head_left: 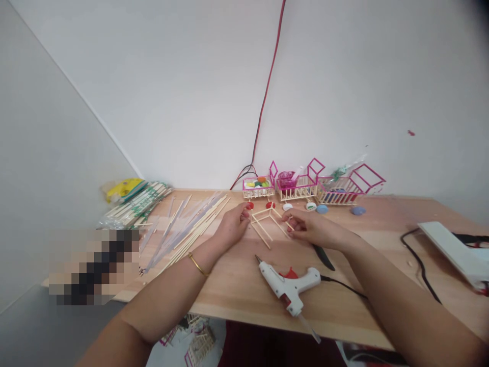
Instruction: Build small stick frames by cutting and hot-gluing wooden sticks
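Observation:
A small open frame of pale wooden sticks (262, 229) is held between my hands just above the table. My left hand (234, 223) has its fingers closed at the frame's left corner. On the opposite side my right hand (311, 228) pinches a stick at the frame's right edge; whether that stick is joined to the rest I cannot tell. A white hot glue gun (288, 285) with a red trigger lies in front of the frame, a clear glue stick poking from its rear. Partly under my right forearm is a dark blade-like object (324, 256).
Wooden sticks and clear glue sticks (179, 229) spread over the left, near packs of sticks (147, 204). Along the wall stand several pink-rimmed stick carts (298, 189) with bottle-cap wheels. A white device (454, 252) with black cables sits right. Finished stick pieces (200, 344) lie below the table edge.

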Demonstrator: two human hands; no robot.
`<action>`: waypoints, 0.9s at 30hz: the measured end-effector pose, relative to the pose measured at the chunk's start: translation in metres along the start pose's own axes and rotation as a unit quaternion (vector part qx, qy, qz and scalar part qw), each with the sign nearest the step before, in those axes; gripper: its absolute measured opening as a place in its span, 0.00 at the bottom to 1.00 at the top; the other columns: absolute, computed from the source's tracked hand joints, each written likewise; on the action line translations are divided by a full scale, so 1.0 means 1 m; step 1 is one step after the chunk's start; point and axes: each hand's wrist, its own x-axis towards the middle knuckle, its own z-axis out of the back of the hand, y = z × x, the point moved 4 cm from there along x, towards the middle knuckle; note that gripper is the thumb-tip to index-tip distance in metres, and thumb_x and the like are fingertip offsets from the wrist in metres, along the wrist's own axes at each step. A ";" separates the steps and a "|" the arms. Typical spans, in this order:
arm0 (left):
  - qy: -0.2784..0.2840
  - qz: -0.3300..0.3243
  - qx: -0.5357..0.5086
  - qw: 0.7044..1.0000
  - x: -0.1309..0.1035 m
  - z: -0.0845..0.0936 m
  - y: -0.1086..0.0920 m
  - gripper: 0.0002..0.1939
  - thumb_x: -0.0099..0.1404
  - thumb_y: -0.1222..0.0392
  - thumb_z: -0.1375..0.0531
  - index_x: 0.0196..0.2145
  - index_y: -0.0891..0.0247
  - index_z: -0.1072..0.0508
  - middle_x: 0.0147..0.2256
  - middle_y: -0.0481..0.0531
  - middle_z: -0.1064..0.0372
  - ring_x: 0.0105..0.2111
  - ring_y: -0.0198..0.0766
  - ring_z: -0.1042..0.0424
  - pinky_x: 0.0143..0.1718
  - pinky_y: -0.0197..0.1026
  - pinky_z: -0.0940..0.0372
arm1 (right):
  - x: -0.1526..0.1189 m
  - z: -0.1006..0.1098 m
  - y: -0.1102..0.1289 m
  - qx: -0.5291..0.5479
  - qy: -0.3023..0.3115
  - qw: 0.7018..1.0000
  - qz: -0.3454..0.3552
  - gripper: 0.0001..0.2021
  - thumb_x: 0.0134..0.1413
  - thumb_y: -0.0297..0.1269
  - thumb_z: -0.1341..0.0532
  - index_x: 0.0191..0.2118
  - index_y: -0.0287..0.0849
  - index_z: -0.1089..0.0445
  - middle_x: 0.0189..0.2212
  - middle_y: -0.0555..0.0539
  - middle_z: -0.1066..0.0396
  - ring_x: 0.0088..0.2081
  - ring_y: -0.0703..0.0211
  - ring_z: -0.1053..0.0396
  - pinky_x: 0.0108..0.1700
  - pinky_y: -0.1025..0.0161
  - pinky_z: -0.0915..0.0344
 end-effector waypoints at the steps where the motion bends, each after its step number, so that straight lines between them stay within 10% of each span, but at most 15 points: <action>1: -0.009 0.009 0.004 1.000 -0.001 0.002 -0.001 0.20 0.57 0.67 0.45 0.49 0.61 0.36 0.34 0.49 0.32 0.29 0.30 0.32 0.33 0.33 0.37 | 0.000 0.000 0.002 0.000 0.002 1.000 0.001 0.13 0.47 0.36 0.43 0.41 0.46 0.35 0.26 0.52 0.33 0.28 0.62 0.35 0.29 0.66 0.41; 6: -0.044 0.036 0.119 0.991 -0.014 0.012 -0.022 0.17 0.60 0.49 0.45 0.44 0.60 0.33 0.24 0.45 0.33 0.26 0.34 0.33 0.29 0.35 0.41 | -0.002 0.000 0.012 -0.013 0.010 1.000 0.008 0.06 0.47 0.36 0.43 0.32 0.44 0.32 0.22 0.52 0.33 0.25 0.63 0.37 0.27 0.67 0.43; 11: 0.047 -0.017 0.191 0.980 -0.026 -0.001 -0.044 0.26 0.53 0.40 0.42 0.45 0.56 0.32 0.29 0.47 0.30 0.28 0.35 0.32 0.29 0.36 0.42 | -0.003 -0.004 0.019 0.029 0.047 0.998 -0.004 0.06 0.45 0.34 0.42 0.32 0.43 0.32 0.22 0.52 0.32 0.25 0.63 0.35 0.27 0.68 0.42; 27: 0.093 -0.037 0.266 0.959 -0.028 -0.006 -0.043 0.13 0.60 0.55 0.48 0.42 0.58 0.32 0.37 0.50 0.29 0.35 0.38 0.30 0.34 0.38 0.39 | 0.001 -0.009 0.022 -0.018 0.011 1.000 0.020 0.07 0.45 0.31 0.44 0.33 0.42 0.32 0.23 0.52 0.32 0.26 0.64 0.36 0.29 0.68 0.42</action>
